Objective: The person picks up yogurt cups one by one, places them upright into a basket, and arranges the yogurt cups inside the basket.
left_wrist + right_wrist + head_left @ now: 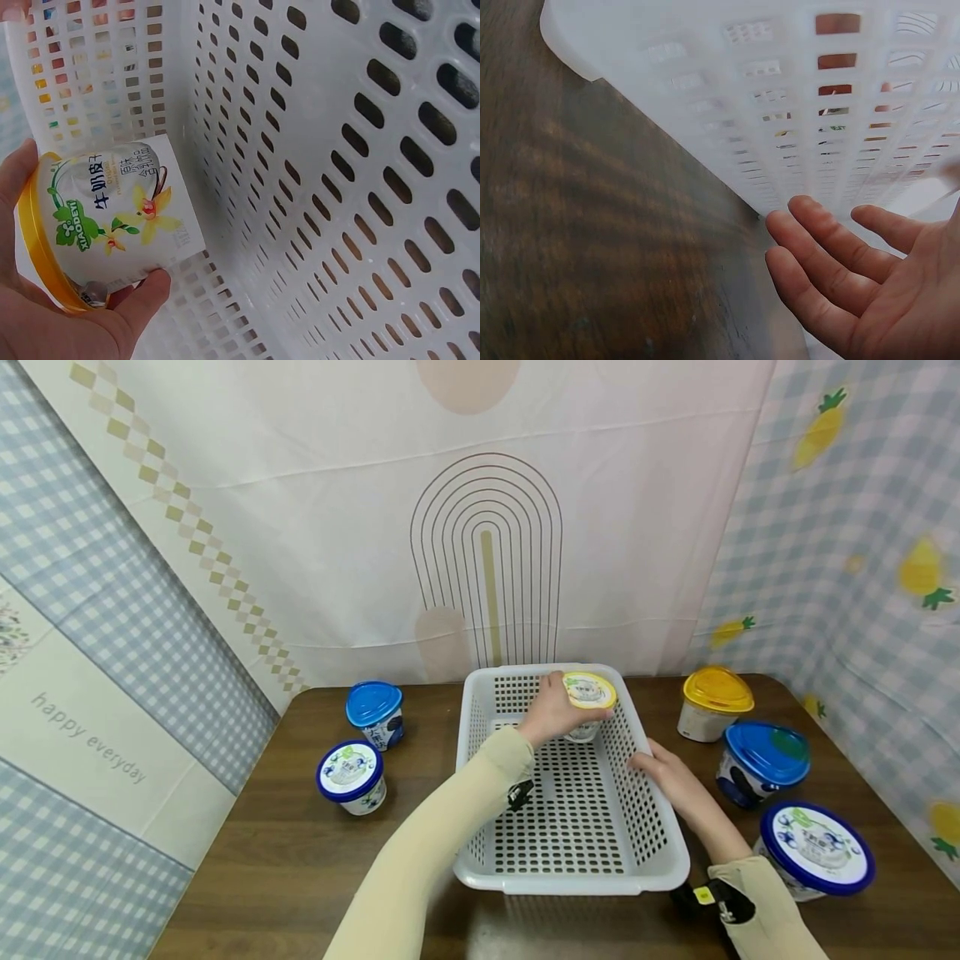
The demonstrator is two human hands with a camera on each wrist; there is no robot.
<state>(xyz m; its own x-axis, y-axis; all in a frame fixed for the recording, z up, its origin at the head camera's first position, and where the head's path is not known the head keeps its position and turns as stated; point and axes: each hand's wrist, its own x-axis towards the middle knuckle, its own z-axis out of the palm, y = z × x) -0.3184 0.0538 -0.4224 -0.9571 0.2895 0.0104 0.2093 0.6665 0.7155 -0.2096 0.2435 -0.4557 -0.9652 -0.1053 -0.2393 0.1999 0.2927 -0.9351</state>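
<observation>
In the head view my left hand (557, 710) is inside a white perforated plastic basket (551, 883), gripping a tub with a yellow-rimmed lid (590, 691). The left wrist view shows the tub (124, 217) tilted on its side in that frame, with flowers and dark lettering on its white wall. Fingers and thumb span it at the lid and lower side. My right hand (667, 777) is at the basket's right side. From the right wrist, its fingers (832, 262) look extended and slightly bent beside the outer wall (780, 97), holding nothing; contact is hard to tell.
Left of the basket stand a blue-lidded tub (374, 714) and a tub with a blue-rimmed white lid (351, 777). To the right are a yellow-lidded tub (712, 703), a blue-lidded tub (763, 762) and a larger blue-rimmed one (816, 850). A patterned cloth (337, 568) hangs behind the wooden table (285, 868).
</observation>
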